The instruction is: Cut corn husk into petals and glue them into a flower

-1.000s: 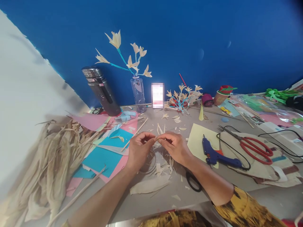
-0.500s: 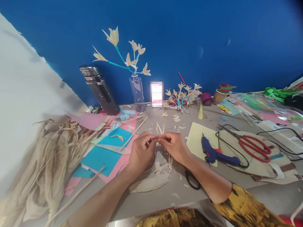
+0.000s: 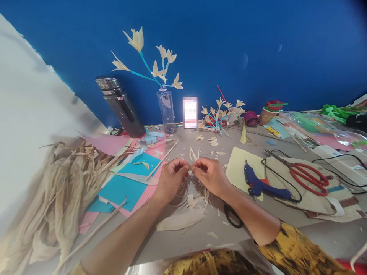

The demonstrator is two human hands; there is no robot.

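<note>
A small pale husk flower (image 3: 194, 154) with narrow pointed petals stands upright at my fingertips, over the middle of the table. My left hand (image 3: 172, 181) pinches its base with thumb and forefinger. On the other side my right hand (image 3: 211, 175) pinches at the same base, its fingertips almost touching those of the left. The fingers hide most of the flower's lower end. Below the hands lie cut husk scraps (image 3: 195, 202) and a wide husk strip (image 3: 181, 220). Black scissor handles (image 3: 233, 215) show partly beneath my right forearm.
Dried husks (image 3: 67, 191) and blue paper (image 3: 123, 193) lie left. A glue gun (image 3: 265, 187) and red-handled scissors (image 3: 306, 175) lie right. Behind stand a dark flask (image 3: 123, 109), a bottle (image 3: 166, 110) with husk flowers, a blurred-out screen (image 3: 190, 112) and smaller blue-stemmed flowers (image 3: 219, 118).
The fingers of my left hand have curled in more, and its thumb has shifted slightly at the flower's base. Both hands stay in nearly the same place.
</note>
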